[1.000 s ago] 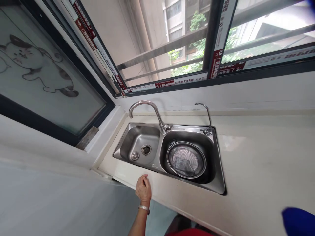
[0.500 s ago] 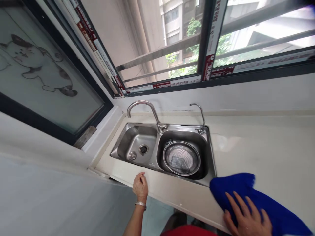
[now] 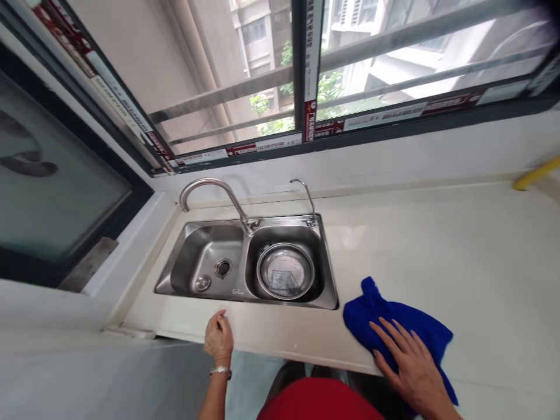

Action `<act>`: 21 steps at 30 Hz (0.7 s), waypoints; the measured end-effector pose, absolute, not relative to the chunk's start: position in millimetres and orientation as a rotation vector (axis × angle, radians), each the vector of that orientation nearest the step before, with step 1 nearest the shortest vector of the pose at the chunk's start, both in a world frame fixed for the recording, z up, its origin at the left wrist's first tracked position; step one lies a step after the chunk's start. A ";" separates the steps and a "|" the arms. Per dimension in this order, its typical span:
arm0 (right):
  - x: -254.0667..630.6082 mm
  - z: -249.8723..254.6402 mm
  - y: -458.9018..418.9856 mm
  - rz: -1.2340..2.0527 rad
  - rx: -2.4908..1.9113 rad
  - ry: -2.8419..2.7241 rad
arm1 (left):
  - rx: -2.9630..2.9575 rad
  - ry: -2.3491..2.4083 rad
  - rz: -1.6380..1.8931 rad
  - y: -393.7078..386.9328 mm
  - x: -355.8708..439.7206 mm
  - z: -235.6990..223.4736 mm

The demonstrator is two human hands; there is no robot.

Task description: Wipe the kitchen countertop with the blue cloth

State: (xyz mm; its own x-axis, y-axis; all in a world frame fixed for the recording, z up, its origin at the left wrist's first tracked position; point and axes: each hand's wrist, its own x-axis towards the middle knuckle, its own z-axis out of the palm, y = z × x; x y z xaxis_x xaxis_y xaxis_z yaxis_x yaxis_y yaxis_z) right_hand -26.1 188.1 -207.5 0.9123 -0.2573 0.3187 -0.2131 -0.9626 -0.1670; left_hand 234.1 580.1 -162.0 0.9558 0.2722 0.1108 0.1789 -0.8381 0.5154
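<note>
Far left: dark-framed frosted pane [image 3: 65, 198], then curved faucet [image 3: 219, 182] behind double steel sink [image 3: 244, 262]. In left basin [image 3: 205, 248]: drain [image 3: 223, 268], round metal stopper [image 3: 202, 283] just beside.

Left hand [image 3: 219, 337]: at front edge of counter [image 3: 437, 251], curled narrow, thumb against fingers; contents, if any, impossible to tell. On wrist: silvery bracelet [image 3: 220, 370].

In right basin [image 3: 320, 277]: round metal pan [image 3: 262, 256] with perforated center; on it, grey piece [image 3: 283, 281], too small to identify. At rear right corner of sink: slim tap [image 3: 310, 198].

Blue cloth [image 3: 426, 326]: on pale counter, right of sink, close to front edge. Deep, even blue; matte, soft, loosely bunched. Rounded lobe at left, narrow tip pointing toward window, angular corner at right, tapering strip below, partly hidden by right hand [image 3: 411, 364]. Fingers there spread wide, palm down, pressed on cloth, not wrapped around it.

Far right, at wall: yellow object [image 3: 536, 175], cut off by view edge.
</note>
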 end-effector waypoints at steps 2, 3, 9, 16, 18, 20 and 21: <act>-36.2 -205.6 175.6 -0.477 -2.950 0.443 | 2.586 0.335 0.220 578.7 235.5 -159.7; -42.3 -205.3 168.0 -0.465 -2.948 0.490 | 2.586 0.338 0.206 578.0 236.4 -158.4; -102.8 -220.6 97.4 -0.481 -2.880 0.856 | 2.597 0.336 0.142 576.2 240.2 -151.9; -135.6 -226.0 61.7 -0.654 -2.636 1.585 | 2.643 0.368 -0.025 582.4 248.8 -153.4; -121.5 -221.6 76.5 -0.739 -2.638 1.638 | 2.646 0.344 -0.054 585.8 252.9 -156.5; -103.9 -217.9 96.9 -0.798 -2.685 1.603 | 2.642 0.339 -0.092 589.8 257.4 -160.7; -95.3 -216.5 108.2 -0.801 -2.719 1.568 | 2.634 0.333 -0.113 592.0 259.9 -163.0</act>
